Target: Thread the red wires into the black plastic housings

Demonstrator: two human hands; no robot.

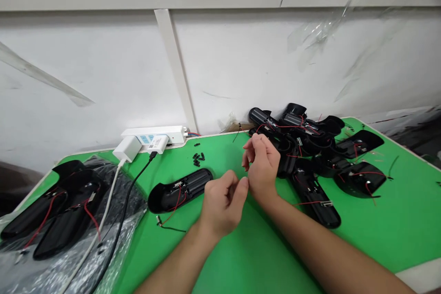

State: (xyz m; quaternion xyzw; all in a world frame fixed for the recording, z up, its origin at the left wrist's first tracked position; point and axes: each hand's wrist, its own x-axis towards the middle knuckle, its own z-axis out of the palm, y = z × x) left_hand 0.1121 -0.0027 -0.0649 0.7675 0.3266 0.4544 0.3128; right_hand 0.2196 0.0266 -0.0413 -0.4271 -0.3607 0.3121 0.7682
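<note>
A black shell point(195, 183) lies cavity-up on the green bench point(379, 234), apparently leaving its red wire point(178, 198) reachable, just beside the left hand point(224, 203). That and the right hand point(261, 164) are curled; whether either grips anything, one cannot tell. More shells point(313, 147) crowd rightward, probably keeping the middle free.

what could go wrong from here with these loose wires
The small black pieces lie loose on the green table, so a knock could scatter them. The red wire from the lone black shell might snag on the nearby left hand. Red wires lie across the piled shells, so lifting one might tug another.
</note>
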